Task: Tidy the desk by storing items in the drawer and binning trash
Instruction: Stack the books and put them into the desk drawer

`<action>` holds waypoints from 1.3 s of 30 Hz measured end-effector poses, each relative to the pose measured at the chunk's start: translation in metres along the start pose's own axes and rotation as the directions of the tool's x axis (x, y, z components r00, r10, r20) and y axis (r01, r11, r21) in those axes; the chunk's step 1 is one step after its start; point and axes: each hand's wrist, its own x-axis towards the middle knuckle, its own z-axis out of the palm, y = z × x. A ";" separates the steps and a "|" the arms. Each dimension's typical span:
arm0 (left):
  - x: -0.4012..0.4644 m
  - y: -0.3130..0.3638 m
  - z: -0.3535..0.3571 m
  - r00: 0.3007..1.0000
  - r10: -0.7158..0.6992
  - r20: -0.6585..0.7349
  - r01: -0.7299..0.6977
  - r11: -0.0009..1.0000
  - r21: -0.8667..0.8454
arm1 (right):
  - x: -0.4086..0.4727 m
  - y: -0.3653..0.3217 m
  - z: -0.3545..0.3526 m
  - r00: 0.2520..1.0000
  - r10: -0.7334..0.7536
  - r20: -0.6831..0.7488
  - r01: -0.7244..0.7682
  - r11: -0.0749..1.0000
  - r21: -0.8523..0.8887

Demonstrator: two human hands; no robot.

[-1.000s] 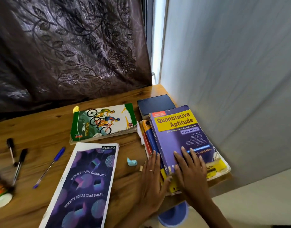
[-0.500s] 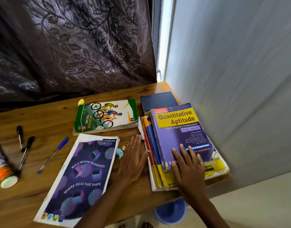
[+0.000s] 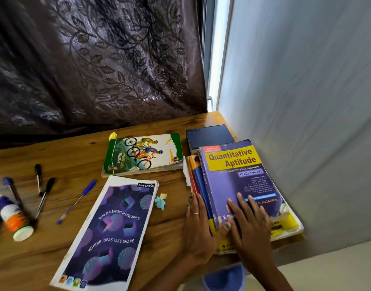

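A: Head view first. Where are the hands?

B: Lower right of the frame. The right hand (image 3: 248,223) lies flat on the top book (image 3: 239,179), the purple one titled "Quantitative Aptitude", fingers straight and slightly spread. The left hand (image 3: 198,225) is against the left edge of the book stack (image 3: 198,185), fingers straight and close together along the spines, thumb reaching onto the top book's near corner.

A: Either hand pinching anything?

B: No, both lie flat.

A: Where is the stack?

B: At the right end of the desk (image 3: 54,158), beside the wall (image 3: 306,101), with a dark book (image 3: 208,134) just behind it.

A: And the trash?

B: A blue scrap (image 3: 160,203) and a yellow scrap (image 3: 164,195) lie touching, centre frame, between the notebook (image 3: 109,229) and the left hand. A yellow wad (image 3: 113,135) sits at the far corner of the biking book (image 3: 143,153).

A: Left side?

B: A blue pen (image 3: 77,201), two black pens (image 3: 41,192) and a bottle (image 3: 16,222) lying on its side, blurred. A curtain (image 3: 96,59) hangs behind the desk, and a blue bin (image 3: 224,278) shows below its near edge.
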 end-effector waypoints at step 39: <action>-0.198 -0.051 0.049 0.984 0.011 -0.176 0.043 0.952 0.304 | -0.176 0.009 0.021 0.764 0.202 0.613 -0.558 0.685 0.469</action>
